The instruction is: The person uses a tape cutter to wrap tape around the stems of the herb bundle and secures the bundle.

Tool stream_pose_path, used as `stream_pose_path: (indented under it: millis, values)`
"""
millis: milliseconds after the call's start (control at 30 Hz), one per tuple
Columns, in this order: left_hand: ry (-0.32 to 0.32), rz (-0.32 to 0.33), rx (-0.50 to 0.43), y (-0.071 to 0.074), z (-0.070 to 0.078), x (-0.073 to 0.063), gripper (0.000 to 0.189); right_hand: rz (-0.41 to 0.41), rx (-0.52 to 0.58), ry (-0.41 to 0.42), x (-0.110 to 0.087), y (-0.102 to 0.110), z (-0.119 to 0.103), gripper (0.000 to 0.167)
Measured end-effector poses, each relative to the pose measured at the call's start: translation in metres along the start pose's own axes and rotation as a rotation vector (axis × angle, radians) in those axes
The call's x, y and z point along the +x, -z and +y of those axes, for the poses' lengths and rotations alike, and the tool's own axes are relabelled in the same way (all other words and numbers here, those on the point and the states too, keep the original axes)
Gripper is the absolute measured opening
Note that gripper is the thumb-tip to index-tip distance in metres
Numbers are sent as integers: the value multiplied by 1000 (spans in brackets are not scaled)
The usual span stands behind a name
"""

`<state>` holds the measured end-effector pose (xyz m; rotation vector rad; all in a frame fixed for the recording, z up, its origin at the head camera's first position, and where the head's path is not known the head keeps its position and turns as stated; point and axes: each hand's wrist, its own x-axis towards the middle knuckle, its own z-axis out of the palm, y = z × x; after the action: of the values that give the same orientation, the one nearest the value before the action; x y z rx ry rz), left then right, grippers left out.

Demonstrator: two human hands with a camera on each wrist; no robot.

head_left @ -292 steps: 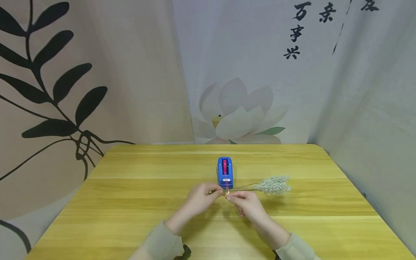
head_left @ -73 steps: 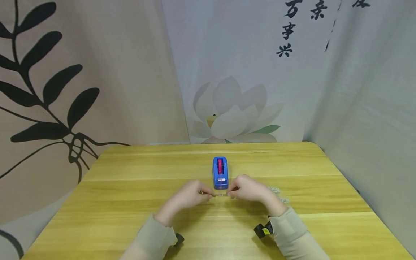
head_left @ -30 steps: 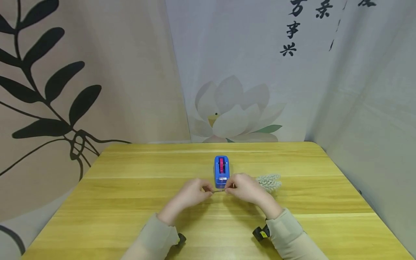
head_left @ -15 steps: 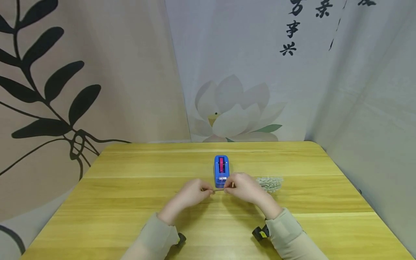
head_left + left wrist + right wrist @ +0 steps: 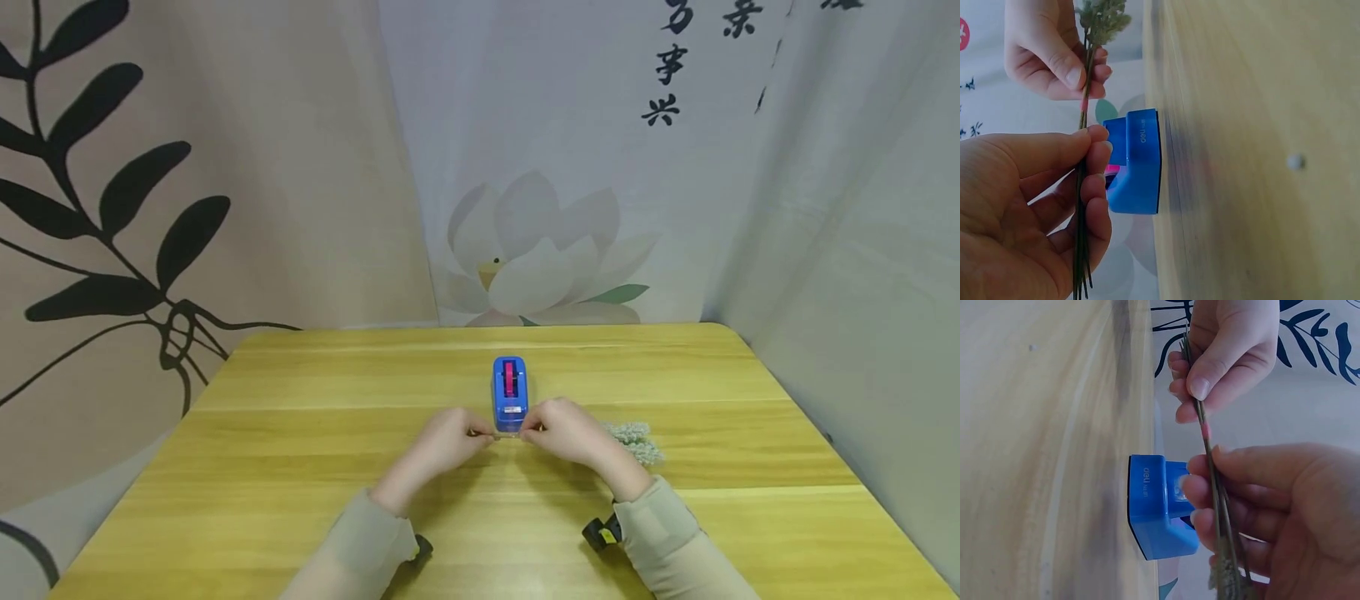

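A bunch of dried flowers with pale grey-green heads point(image 5: 636, 442) is held level just in front of a blue tape dispenser point(image 5: 510, 394). Thumb and fingers of my left hand point(image 5: 448, 437) pinch the thin stems point(image 5: 1080, 212) toward their bare ends. Nearer the heads, my right hand point(image 5: 566, 429) pinches the same stems. A pink band point(image 5: 1084, 105), apparently tape, circles the stems in the short gap between both hands. The right forearm hides part of the flowers in the head view. A pink roll point(image 5: 509, 379) sits in the dispenser.
The wooden table point(image 5: 300, 475) spreads out around both arms. Behind it hangs a curtain point(image 5: 315, 167) with printed leaves, a lotus and black characters. A black device point(image 5: 602, 532) is strapped at the right wrist, with another point(image 5: 422, 548) at the left.
Since the earliest frame, my right hand has turned over and gripped the stems on the flower side. Over the last second both hands stay nearly in place, while the flower heads tilt slightly toward me.
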<state>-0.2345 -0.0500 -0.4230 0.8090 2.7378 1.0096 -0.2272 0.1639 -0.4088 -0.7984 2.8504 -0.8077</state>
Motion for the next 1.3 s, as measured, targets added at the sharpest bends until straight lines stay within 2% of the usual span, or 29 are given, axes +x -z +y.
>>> stream_pose_path:
  millis: [200,467,567,733,933,1300]
  values:
    - [-4,-9,-11,-1,-1,4,11,24,-41,3,0,-3,2,9]
    - [-10,-119,-9,0,0,10,17,23,-20,-27,-2,-6,7,9]
    - [-5,-132,-14,-1,0,11,16,23,6,-33,-2,-6,11,9]
    - [-1,-116,-72,-2,-3,10,15,35,25,-29,0,-5,14,6]
    - [41,-97,-141,-3,-6,9,14,44,9,-36,2,-4,14,6]
    - [36,-62,-105,-2,-5,10,12,27,22,-40,3,-3,13,8]
